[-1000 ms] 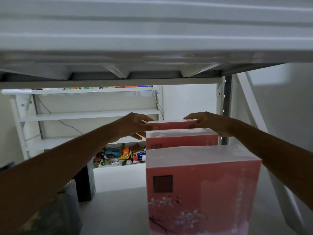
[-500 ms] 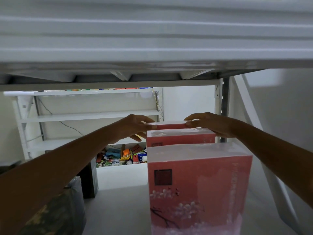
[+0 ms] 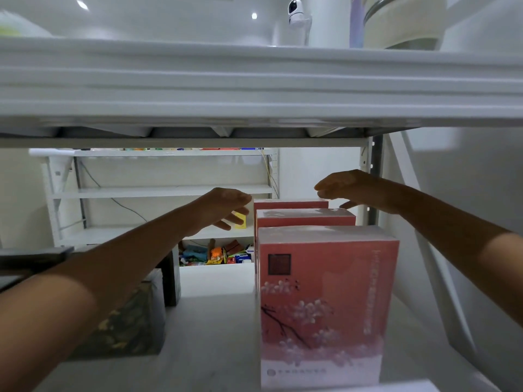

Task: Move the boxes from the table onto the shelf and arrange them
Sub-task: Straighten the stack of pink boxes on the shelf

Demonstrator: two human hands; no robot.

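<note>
a white metal rack [image 3: 158, 190] stands against the pale back wall [image 3: 317, 171]; colourful clutter [image 3: 215, 254] fills its lowest level, a ceiling light [image 3: 254, 15] glows above.

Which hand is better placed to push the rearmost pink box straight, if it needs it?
Probably the right hand: it hovers open just above the rearmost pink box at its right end. The left hand is open beside its left end, apparently clear.

No text can be read. On the nearest pink box [image 3: 325, 304], nearer than both open hands, a dark square seal, a vertical line of characters and a bottom line are printed, all too blurred.
</note>
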